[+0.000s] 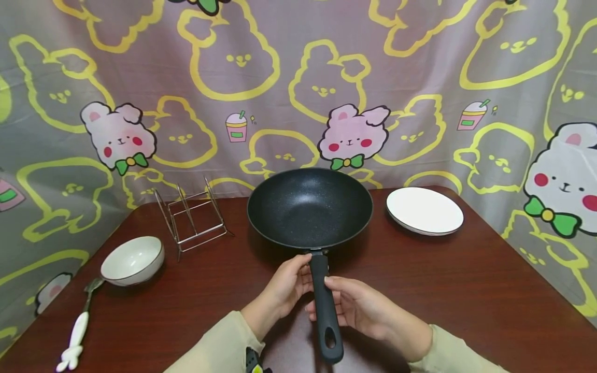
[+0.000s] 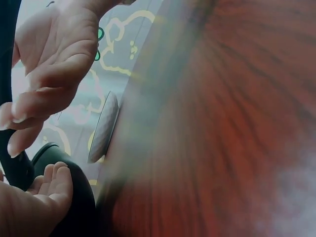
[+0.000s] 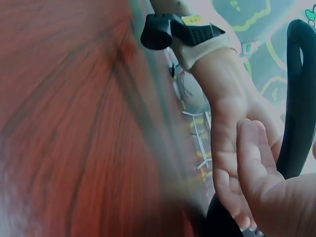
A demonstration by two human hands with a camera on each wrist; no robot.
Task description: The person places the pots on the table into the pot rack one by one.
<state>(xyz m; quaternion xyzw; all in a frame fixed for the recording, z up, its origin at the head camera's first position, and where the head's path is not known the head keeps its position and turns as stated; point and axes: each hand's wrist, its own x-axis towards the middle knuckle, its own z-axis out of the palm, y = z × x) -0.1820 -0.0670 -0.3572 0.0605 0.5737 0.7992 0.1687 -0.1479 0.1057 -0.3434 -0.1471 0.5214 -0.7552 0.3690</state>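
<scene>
A black wok (image 1: pixel 310 212) stands at the middle of the table, its long dark handle (image 1: pixel 324 305) pointing towards me. My left hand (image 1: pixel 284 285) holds the handle close to the pan, thumb along its left side. Lower down, my right hand (image 1: pixel 364 308) grips the same handle from the right, thumb on top and fingers reaching underneath. The left wrist view shows the right hand (image 2: pixel 59 54) with bent fingers beside the handle. In the right wrist view, the left hand (image 3: pixel 232 148) and right hand (image 3: pixel 266 182) are close together. Whether the wok touches the table is hidden.
A wire rack (image 1: pixel 191 217) stands left of the wok, with a white bowl (image 1: pixel 135 259) nearer me. Beside the bowl lies a white-handled utensil (image 1: pixel 79 329), its head partly by the bowl. At the right is a white plate (image 1: pixel 424 210). A patterned curtain (image 1: pixel 280 119) hangs behind the table.
</scene>
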